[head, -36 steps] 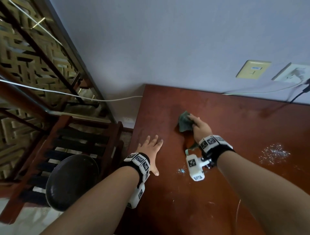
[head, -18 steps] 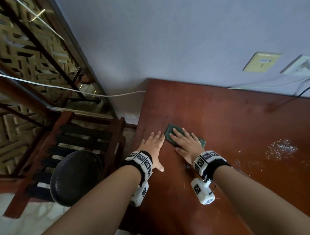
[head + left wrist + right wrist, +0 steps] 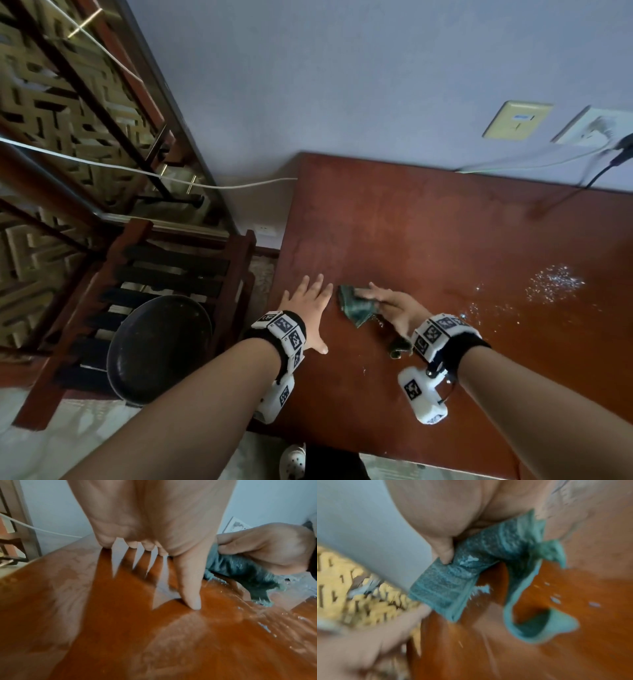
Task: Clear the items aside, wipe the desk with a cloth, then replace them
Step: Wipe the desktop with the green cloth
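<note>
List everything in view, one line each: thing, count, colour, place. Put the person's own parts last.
desk: one, reddish-brown wood, against the wall.
cloth: one, dark green, on the desk under the right hand.
white specks: one scattered patch, on the desk's right part.
wall plates: two, one yellowish, one white, above the desk.
cables: a white one and a black one, at the white plate.
white cord: one, running from the left toward the desk's back corner.
round pan: one, black, on a slatted wooden rack left of the desk.
shoe: one, white, on the floor below.
left hand: flat on the desk, beside the cloth.
right hand: grips the cloth.
wrist bands: two, black with white markers.
</note>
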### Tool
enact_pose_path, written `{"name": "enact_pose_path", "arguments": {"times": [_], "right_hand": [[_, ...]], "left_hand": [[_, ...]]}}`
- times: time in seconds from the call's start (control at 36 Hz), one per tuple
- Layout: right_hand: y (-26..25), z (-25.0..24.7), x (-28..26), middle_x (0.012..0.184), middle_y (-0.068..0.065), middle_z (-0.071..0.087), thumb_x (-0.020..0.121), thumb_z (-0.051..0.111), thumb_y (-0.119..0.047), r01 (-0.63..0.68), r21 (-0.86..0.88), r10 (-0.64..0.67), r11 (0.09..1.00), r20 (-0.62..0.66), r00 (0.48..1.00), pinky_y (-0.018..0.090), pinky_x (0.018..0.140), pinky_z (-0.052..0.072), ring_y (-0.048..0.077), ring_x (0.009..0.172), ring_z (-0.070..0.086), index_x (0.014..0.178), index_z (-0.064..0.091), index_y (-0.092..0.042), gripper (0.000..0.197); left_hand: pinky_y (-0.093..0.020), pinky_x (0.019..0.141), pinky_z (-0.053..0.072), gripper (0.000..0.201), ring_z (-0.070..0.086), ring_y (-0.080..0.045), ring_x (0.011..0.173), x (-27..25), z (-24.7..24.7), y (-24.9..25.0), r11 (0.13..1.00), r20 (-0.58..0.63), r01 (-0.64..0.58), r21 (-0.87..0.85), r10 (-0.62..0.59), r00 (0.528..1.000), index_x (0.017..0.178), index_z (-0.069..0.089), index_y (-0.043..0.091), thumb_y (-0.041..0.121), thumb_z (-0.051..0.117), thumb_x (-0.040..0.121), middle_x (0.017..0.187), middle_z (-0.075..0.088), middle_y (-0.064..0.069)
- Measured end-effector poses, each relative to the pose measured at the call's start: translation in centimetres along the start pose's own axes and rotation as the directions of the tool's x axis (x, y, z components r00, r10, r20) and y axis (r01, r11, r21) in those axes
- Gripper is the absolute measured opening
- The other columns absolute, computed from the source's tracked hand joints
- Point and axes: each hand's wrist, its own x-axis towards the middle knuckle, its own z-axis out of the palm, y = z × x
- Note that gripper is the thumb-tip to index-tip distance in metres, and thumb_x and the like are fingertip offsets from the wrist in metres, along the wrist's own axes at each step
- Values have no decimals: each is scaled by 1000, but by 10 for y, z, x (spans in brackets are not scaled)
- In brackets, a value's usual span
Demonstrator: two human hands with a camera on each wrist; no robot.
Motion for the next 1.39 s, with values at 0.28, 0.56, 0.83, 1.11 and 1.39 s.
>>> {"name": "enact_pose_path", "arguments": {"times": [0.28, 0.56, 0.83, 1.11, 1.39], "right_hand": [[-14, -5, 28, 156, -7, 23, 101, 38, -14, -98, -54, 75, 994, -328, 942, 34, 119, 7, 21, 146, 12, 143, 40, -35, 47], [8, 33, 8, 152, -22, -18, 99, 35, -43, 47, -680, -93, 731, -31, 995, 38, 116, -8, 13, 144, -19, 149, -6, -40, 66], [12, 59, -52, 152, -29, -3, 100, 40, -27, 242, -636, -188, 733, 152, 970, 33, 113, -14, 5, 139, -22, 148, 13, -44, 57], [-11, 40, -63, 121, 4, 60, 93, 43, 9, -116, 255, 106, 960, 50, 993, 21, 97, 43, 8, 104, 57, 109, 66, -18, 39], [-17, -17, 1, 140, -5, 51, 95, 44, -4, -58, 111, 107, 992, -516, 850, 15, 103, 29, 13, 127, 47, 131, 56, -29, 45]], "left_hand": [[-57, 120, 3, 125, -20, -25, 151, -1, 8, 0, 999, -20, 12, -41, -12, 1000, 158, -10, 25, 42, 82, 76, 163, -24, 1], [-54, 121, 7, 127, -15, -24, 152, -4, 7, 5, 998, -43, 41, -55, -43, 998, 158, -10, 19, 42, 83, 75, 165, -20, 3], [-55, 121, 5, 131, -19, -27, 151, -17, 17, 2, 1000, -5, 10, 9, -9, 1000, 158, -11, 19, 44, 85, 72, 163, -24, -1], [-57, 119, 4, 144, -22, -27, 150, -22, 21, -4, 997, 13, -21, 67, 21, 1000, 157, -15, 21, 47, 91, 62, 162, -28, -1], [-57, 119, 2, 144, -24, -27, 149, -18, 23, -6, 998, 14, -29, 56, 28, 999, 156, -18, 23, 46, 90, 64, 161, -30, 0]]}}
